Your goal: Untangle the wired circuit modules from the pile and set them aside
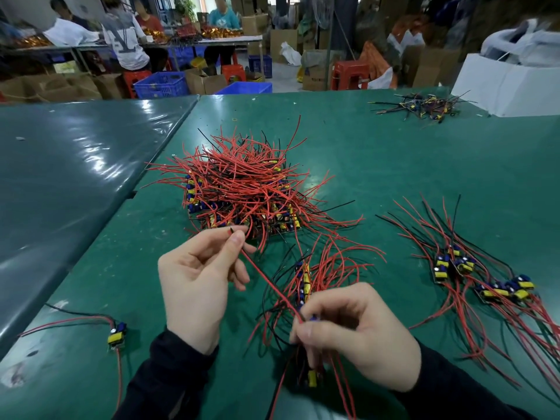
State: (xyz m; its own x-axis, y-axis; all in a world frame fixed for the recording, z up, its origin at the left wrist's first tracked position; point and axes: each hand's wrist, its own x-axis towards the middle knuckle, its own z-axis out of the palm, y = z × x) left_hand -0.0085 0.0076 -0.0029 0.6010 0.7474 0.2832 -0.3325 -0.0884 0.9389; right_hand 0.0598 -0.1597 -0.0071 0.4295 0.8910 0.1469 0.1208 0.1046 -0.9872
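A big tangled pile of circuit modules with red and black wires lies mid-table. My left hand pinches the tip of a red wire between thumb and forefinger, just in front of the pile. That wire runs taut down to my right hand, which grips a small clump of modules with their wires. Another module hangs below that hand. A sorted group of modules lies to the right with wires fanned out.
One single module lies near the table's front left. A small heap of wired parts sits far right beside a white box. The green table meets a second one on the left. People work at a distant bench.
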